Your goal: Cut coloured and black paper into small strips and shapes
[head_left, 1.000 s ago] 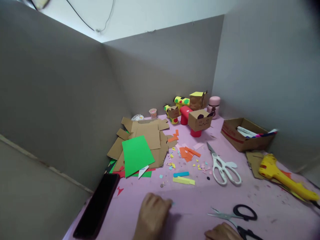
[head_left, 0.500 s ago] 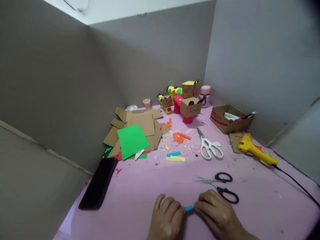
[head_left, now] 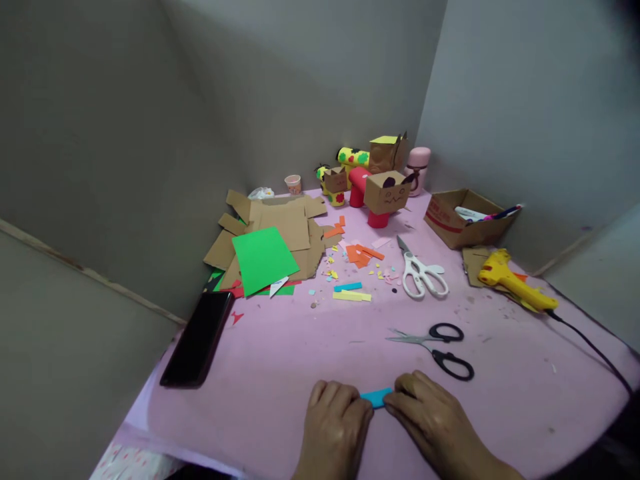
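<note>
A small blue paper strip [head_left: 376, 398] is stretched between my two hands, close above or on the pink tabletop. My left hand [head_left: 334, 423] pinches its left end, fingers curled. The right end is gripped by my right hand [head_left: 429, 417], thumb and fingers closed on it. Just beyond my right hand lie black-handled scissors [head_left: 431, 341], blades spread apart and pointing left. Farther off are another blue strip [head_left: 348, 287] and yellow strips [head_left: 352, 297]. White-handled scissors [head_left: 420, 273] rest to the right of these.
A phone [head_left: 199, 340] lies at left, near cardboard pieces [head_left: 280, 220] and green paper [head_left: 265, 260]. Cardboard animals [head_left: 387, 193] stand at the back beside a pink bottle [head_left: 419, 167]. An open box [head_left: 465, 217] with pens and a corded yellow glue gun [head_left: 517, 283] are at right.
More of the blue strip shows between my hands, its flat face now visible. My view has tipped downward, so the table sits higher in the picture.
</note>
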`<state>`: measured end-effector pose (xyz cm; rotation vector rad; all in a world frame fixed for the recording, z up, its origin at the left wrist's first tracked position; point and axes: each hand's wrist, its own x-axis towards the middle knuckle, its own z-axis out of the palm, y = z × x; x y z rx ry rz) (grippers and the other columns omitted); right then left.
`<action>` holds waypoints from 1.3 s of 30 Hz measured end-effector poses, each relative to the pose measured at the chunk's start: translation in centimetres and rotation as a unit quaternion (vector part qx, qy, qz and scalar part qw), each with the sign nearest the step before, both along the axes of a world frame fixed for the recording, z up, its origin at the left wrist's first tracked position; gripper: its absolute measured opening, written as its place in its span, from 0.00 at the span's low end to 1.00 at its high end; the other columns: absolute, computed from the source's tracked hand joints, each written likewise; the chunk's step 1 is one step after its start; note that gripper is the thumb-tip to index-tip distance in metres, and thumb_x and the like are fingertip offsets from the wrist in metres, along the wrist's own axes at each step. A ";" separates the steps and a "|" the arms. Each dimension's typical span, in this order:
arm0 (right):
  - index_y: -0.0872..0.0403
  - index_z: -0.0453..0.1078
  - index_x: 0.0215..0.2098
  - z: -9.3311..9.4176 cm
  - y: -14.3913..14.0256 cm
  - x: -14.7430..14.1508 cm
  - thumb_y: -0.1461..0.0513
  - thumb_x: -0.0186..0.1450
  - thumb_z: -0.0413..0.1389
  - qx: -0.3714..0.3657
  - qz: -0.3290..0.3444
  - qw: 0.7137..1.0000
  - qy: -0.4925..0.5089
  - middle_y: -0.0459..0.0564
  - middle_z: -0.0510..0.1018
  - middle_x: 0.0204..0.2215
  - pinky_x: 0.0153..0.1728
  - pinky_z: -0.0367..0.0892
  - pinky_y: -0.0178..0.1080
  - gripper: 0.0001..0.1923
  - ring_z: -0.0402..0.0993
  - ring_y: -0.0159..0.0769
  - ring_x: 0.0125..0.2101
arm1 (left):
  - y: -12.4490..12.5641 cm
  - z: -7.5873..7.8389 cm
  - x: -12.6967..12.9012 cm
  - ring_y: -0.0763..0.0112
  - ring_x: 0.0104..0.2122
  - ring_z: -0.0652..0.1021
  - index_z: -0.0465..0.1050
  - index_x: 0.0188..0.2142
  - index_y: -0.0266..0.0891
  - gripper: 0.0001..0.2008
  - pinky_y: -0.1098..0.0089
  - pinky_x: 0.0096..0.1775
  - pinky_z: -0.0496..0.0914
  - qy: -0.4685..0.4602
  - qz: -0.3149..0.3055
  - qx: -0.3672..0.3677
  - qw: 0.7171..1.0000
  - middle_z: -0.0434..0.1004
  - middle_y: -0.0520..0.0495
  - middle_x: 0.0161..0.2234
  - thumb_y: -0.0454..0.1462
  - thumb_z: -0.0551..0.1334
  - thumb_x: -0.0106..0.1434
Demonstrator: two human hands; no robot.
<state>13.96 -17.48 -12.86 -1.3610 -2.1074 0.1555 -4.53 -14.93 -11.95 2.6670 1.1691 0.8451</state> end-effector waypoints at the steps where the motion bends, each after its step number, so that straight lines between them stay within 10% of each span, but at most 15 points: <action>1: 0.53 0.73 0.29 -0.1 0.0 0.1 0.61 0.71 0.41 -0.014 -0.005 1.000 0.005 0.50 0.73 0.23 0.25 0.63 0.37 0.21 0.68 0.37 0.24 | -0.1 0.1 -0.2 0.68 0.27 0.70 0.72 0.29 0.41 0.09 0.65 0.32 0.59 -0.007 0.015 -0.023 1.000 0.74 0.50 0.27 0.32 0.56 0.64; 13: 0.51 0.69 0.31 -0.4 0.4 0.7 0.66 0.65 0.52 -0.105 -0.017 0.994 0.019 0.47 0.72 0.27 0.29 0.63 0.40 0.07 0.71 0.38 0.28 | -0.6 -0.2 -0.9 0.64 0.32 0.70 0.71 0.29 0.42 0.06 0.62 0.35 0.60 -0.070 0.114 -0.170 0.976 0.71 0.48 0.29 0.33 0.57 0.61; 33: 0.52 0.65 0.25 -1.2 0.7 0.5 0.66 0.60 0.54 -0.085 -0.058 0.995 0.001 0.44 0.71 0.23 0.28 0.58 0.39 0.07 0.70 0.37 0.26 | -0.1 -0.6 0.3 0.64 0.29 0.69 0.66 0.23 0.42 0.05 0.62 0.34 0.55 -0.052 0.175 -0.118 0.976 0.69 0.50 0.25 0.32 0.57 0.54; 39: 0.52 0.66 0.30 -1.2 0.6 0.7 0.65 0.61 0.54 -0.078 -0.063 0.995 -0.015 0.46 0.73 0.25 0.29 0.61 0.40 0.02 0.71 0.38 0.27 | -0.2 -0.5 -0.3 0.60 0.37 0.71 0.72 0.39 0.46 0.10 0.60 0.38 0.56 -0.014 0.129 -0.093 0.987 0.76 0.46 0.37 0.33 0.57 0.58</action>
